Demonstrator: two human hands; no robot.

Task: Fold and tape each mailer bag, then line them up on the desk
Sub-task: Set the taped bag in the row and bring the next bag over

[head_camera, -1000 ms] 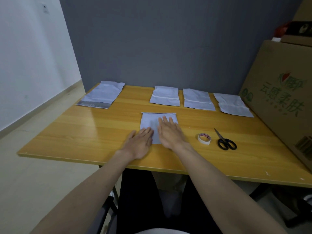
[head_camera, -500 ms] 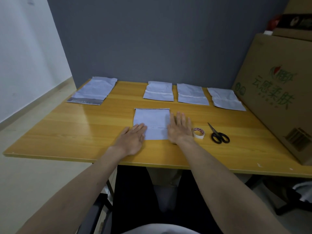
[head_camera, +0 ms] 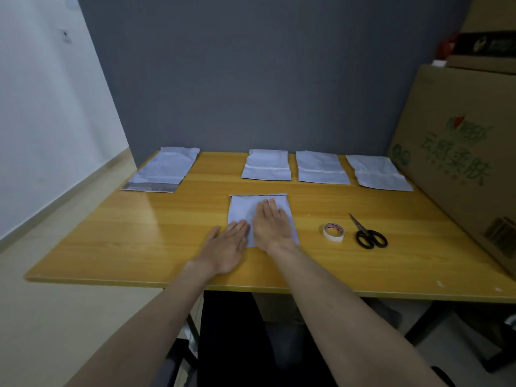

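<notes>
Both hands flat, fingers straight: right hand (head_camera: 272, 223) presses the folded mailer bag (head_camera: 245, 209) at worktop (head_camera: 139, 236) centre; left hand (head_camera: 227, 244) overlaps its 7 o'clock corner. Cardboard box (head_camera: 458, 169) at 3 o'clock carries green Chinese print. Bare worktop lies from 7 to 10 o'clock.

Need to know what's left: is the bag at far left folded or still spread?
Spread. The far-left bag lies full length with its grey seal strip exposed at the near end; the row bags are shorter, each with a fold line.
</notes>
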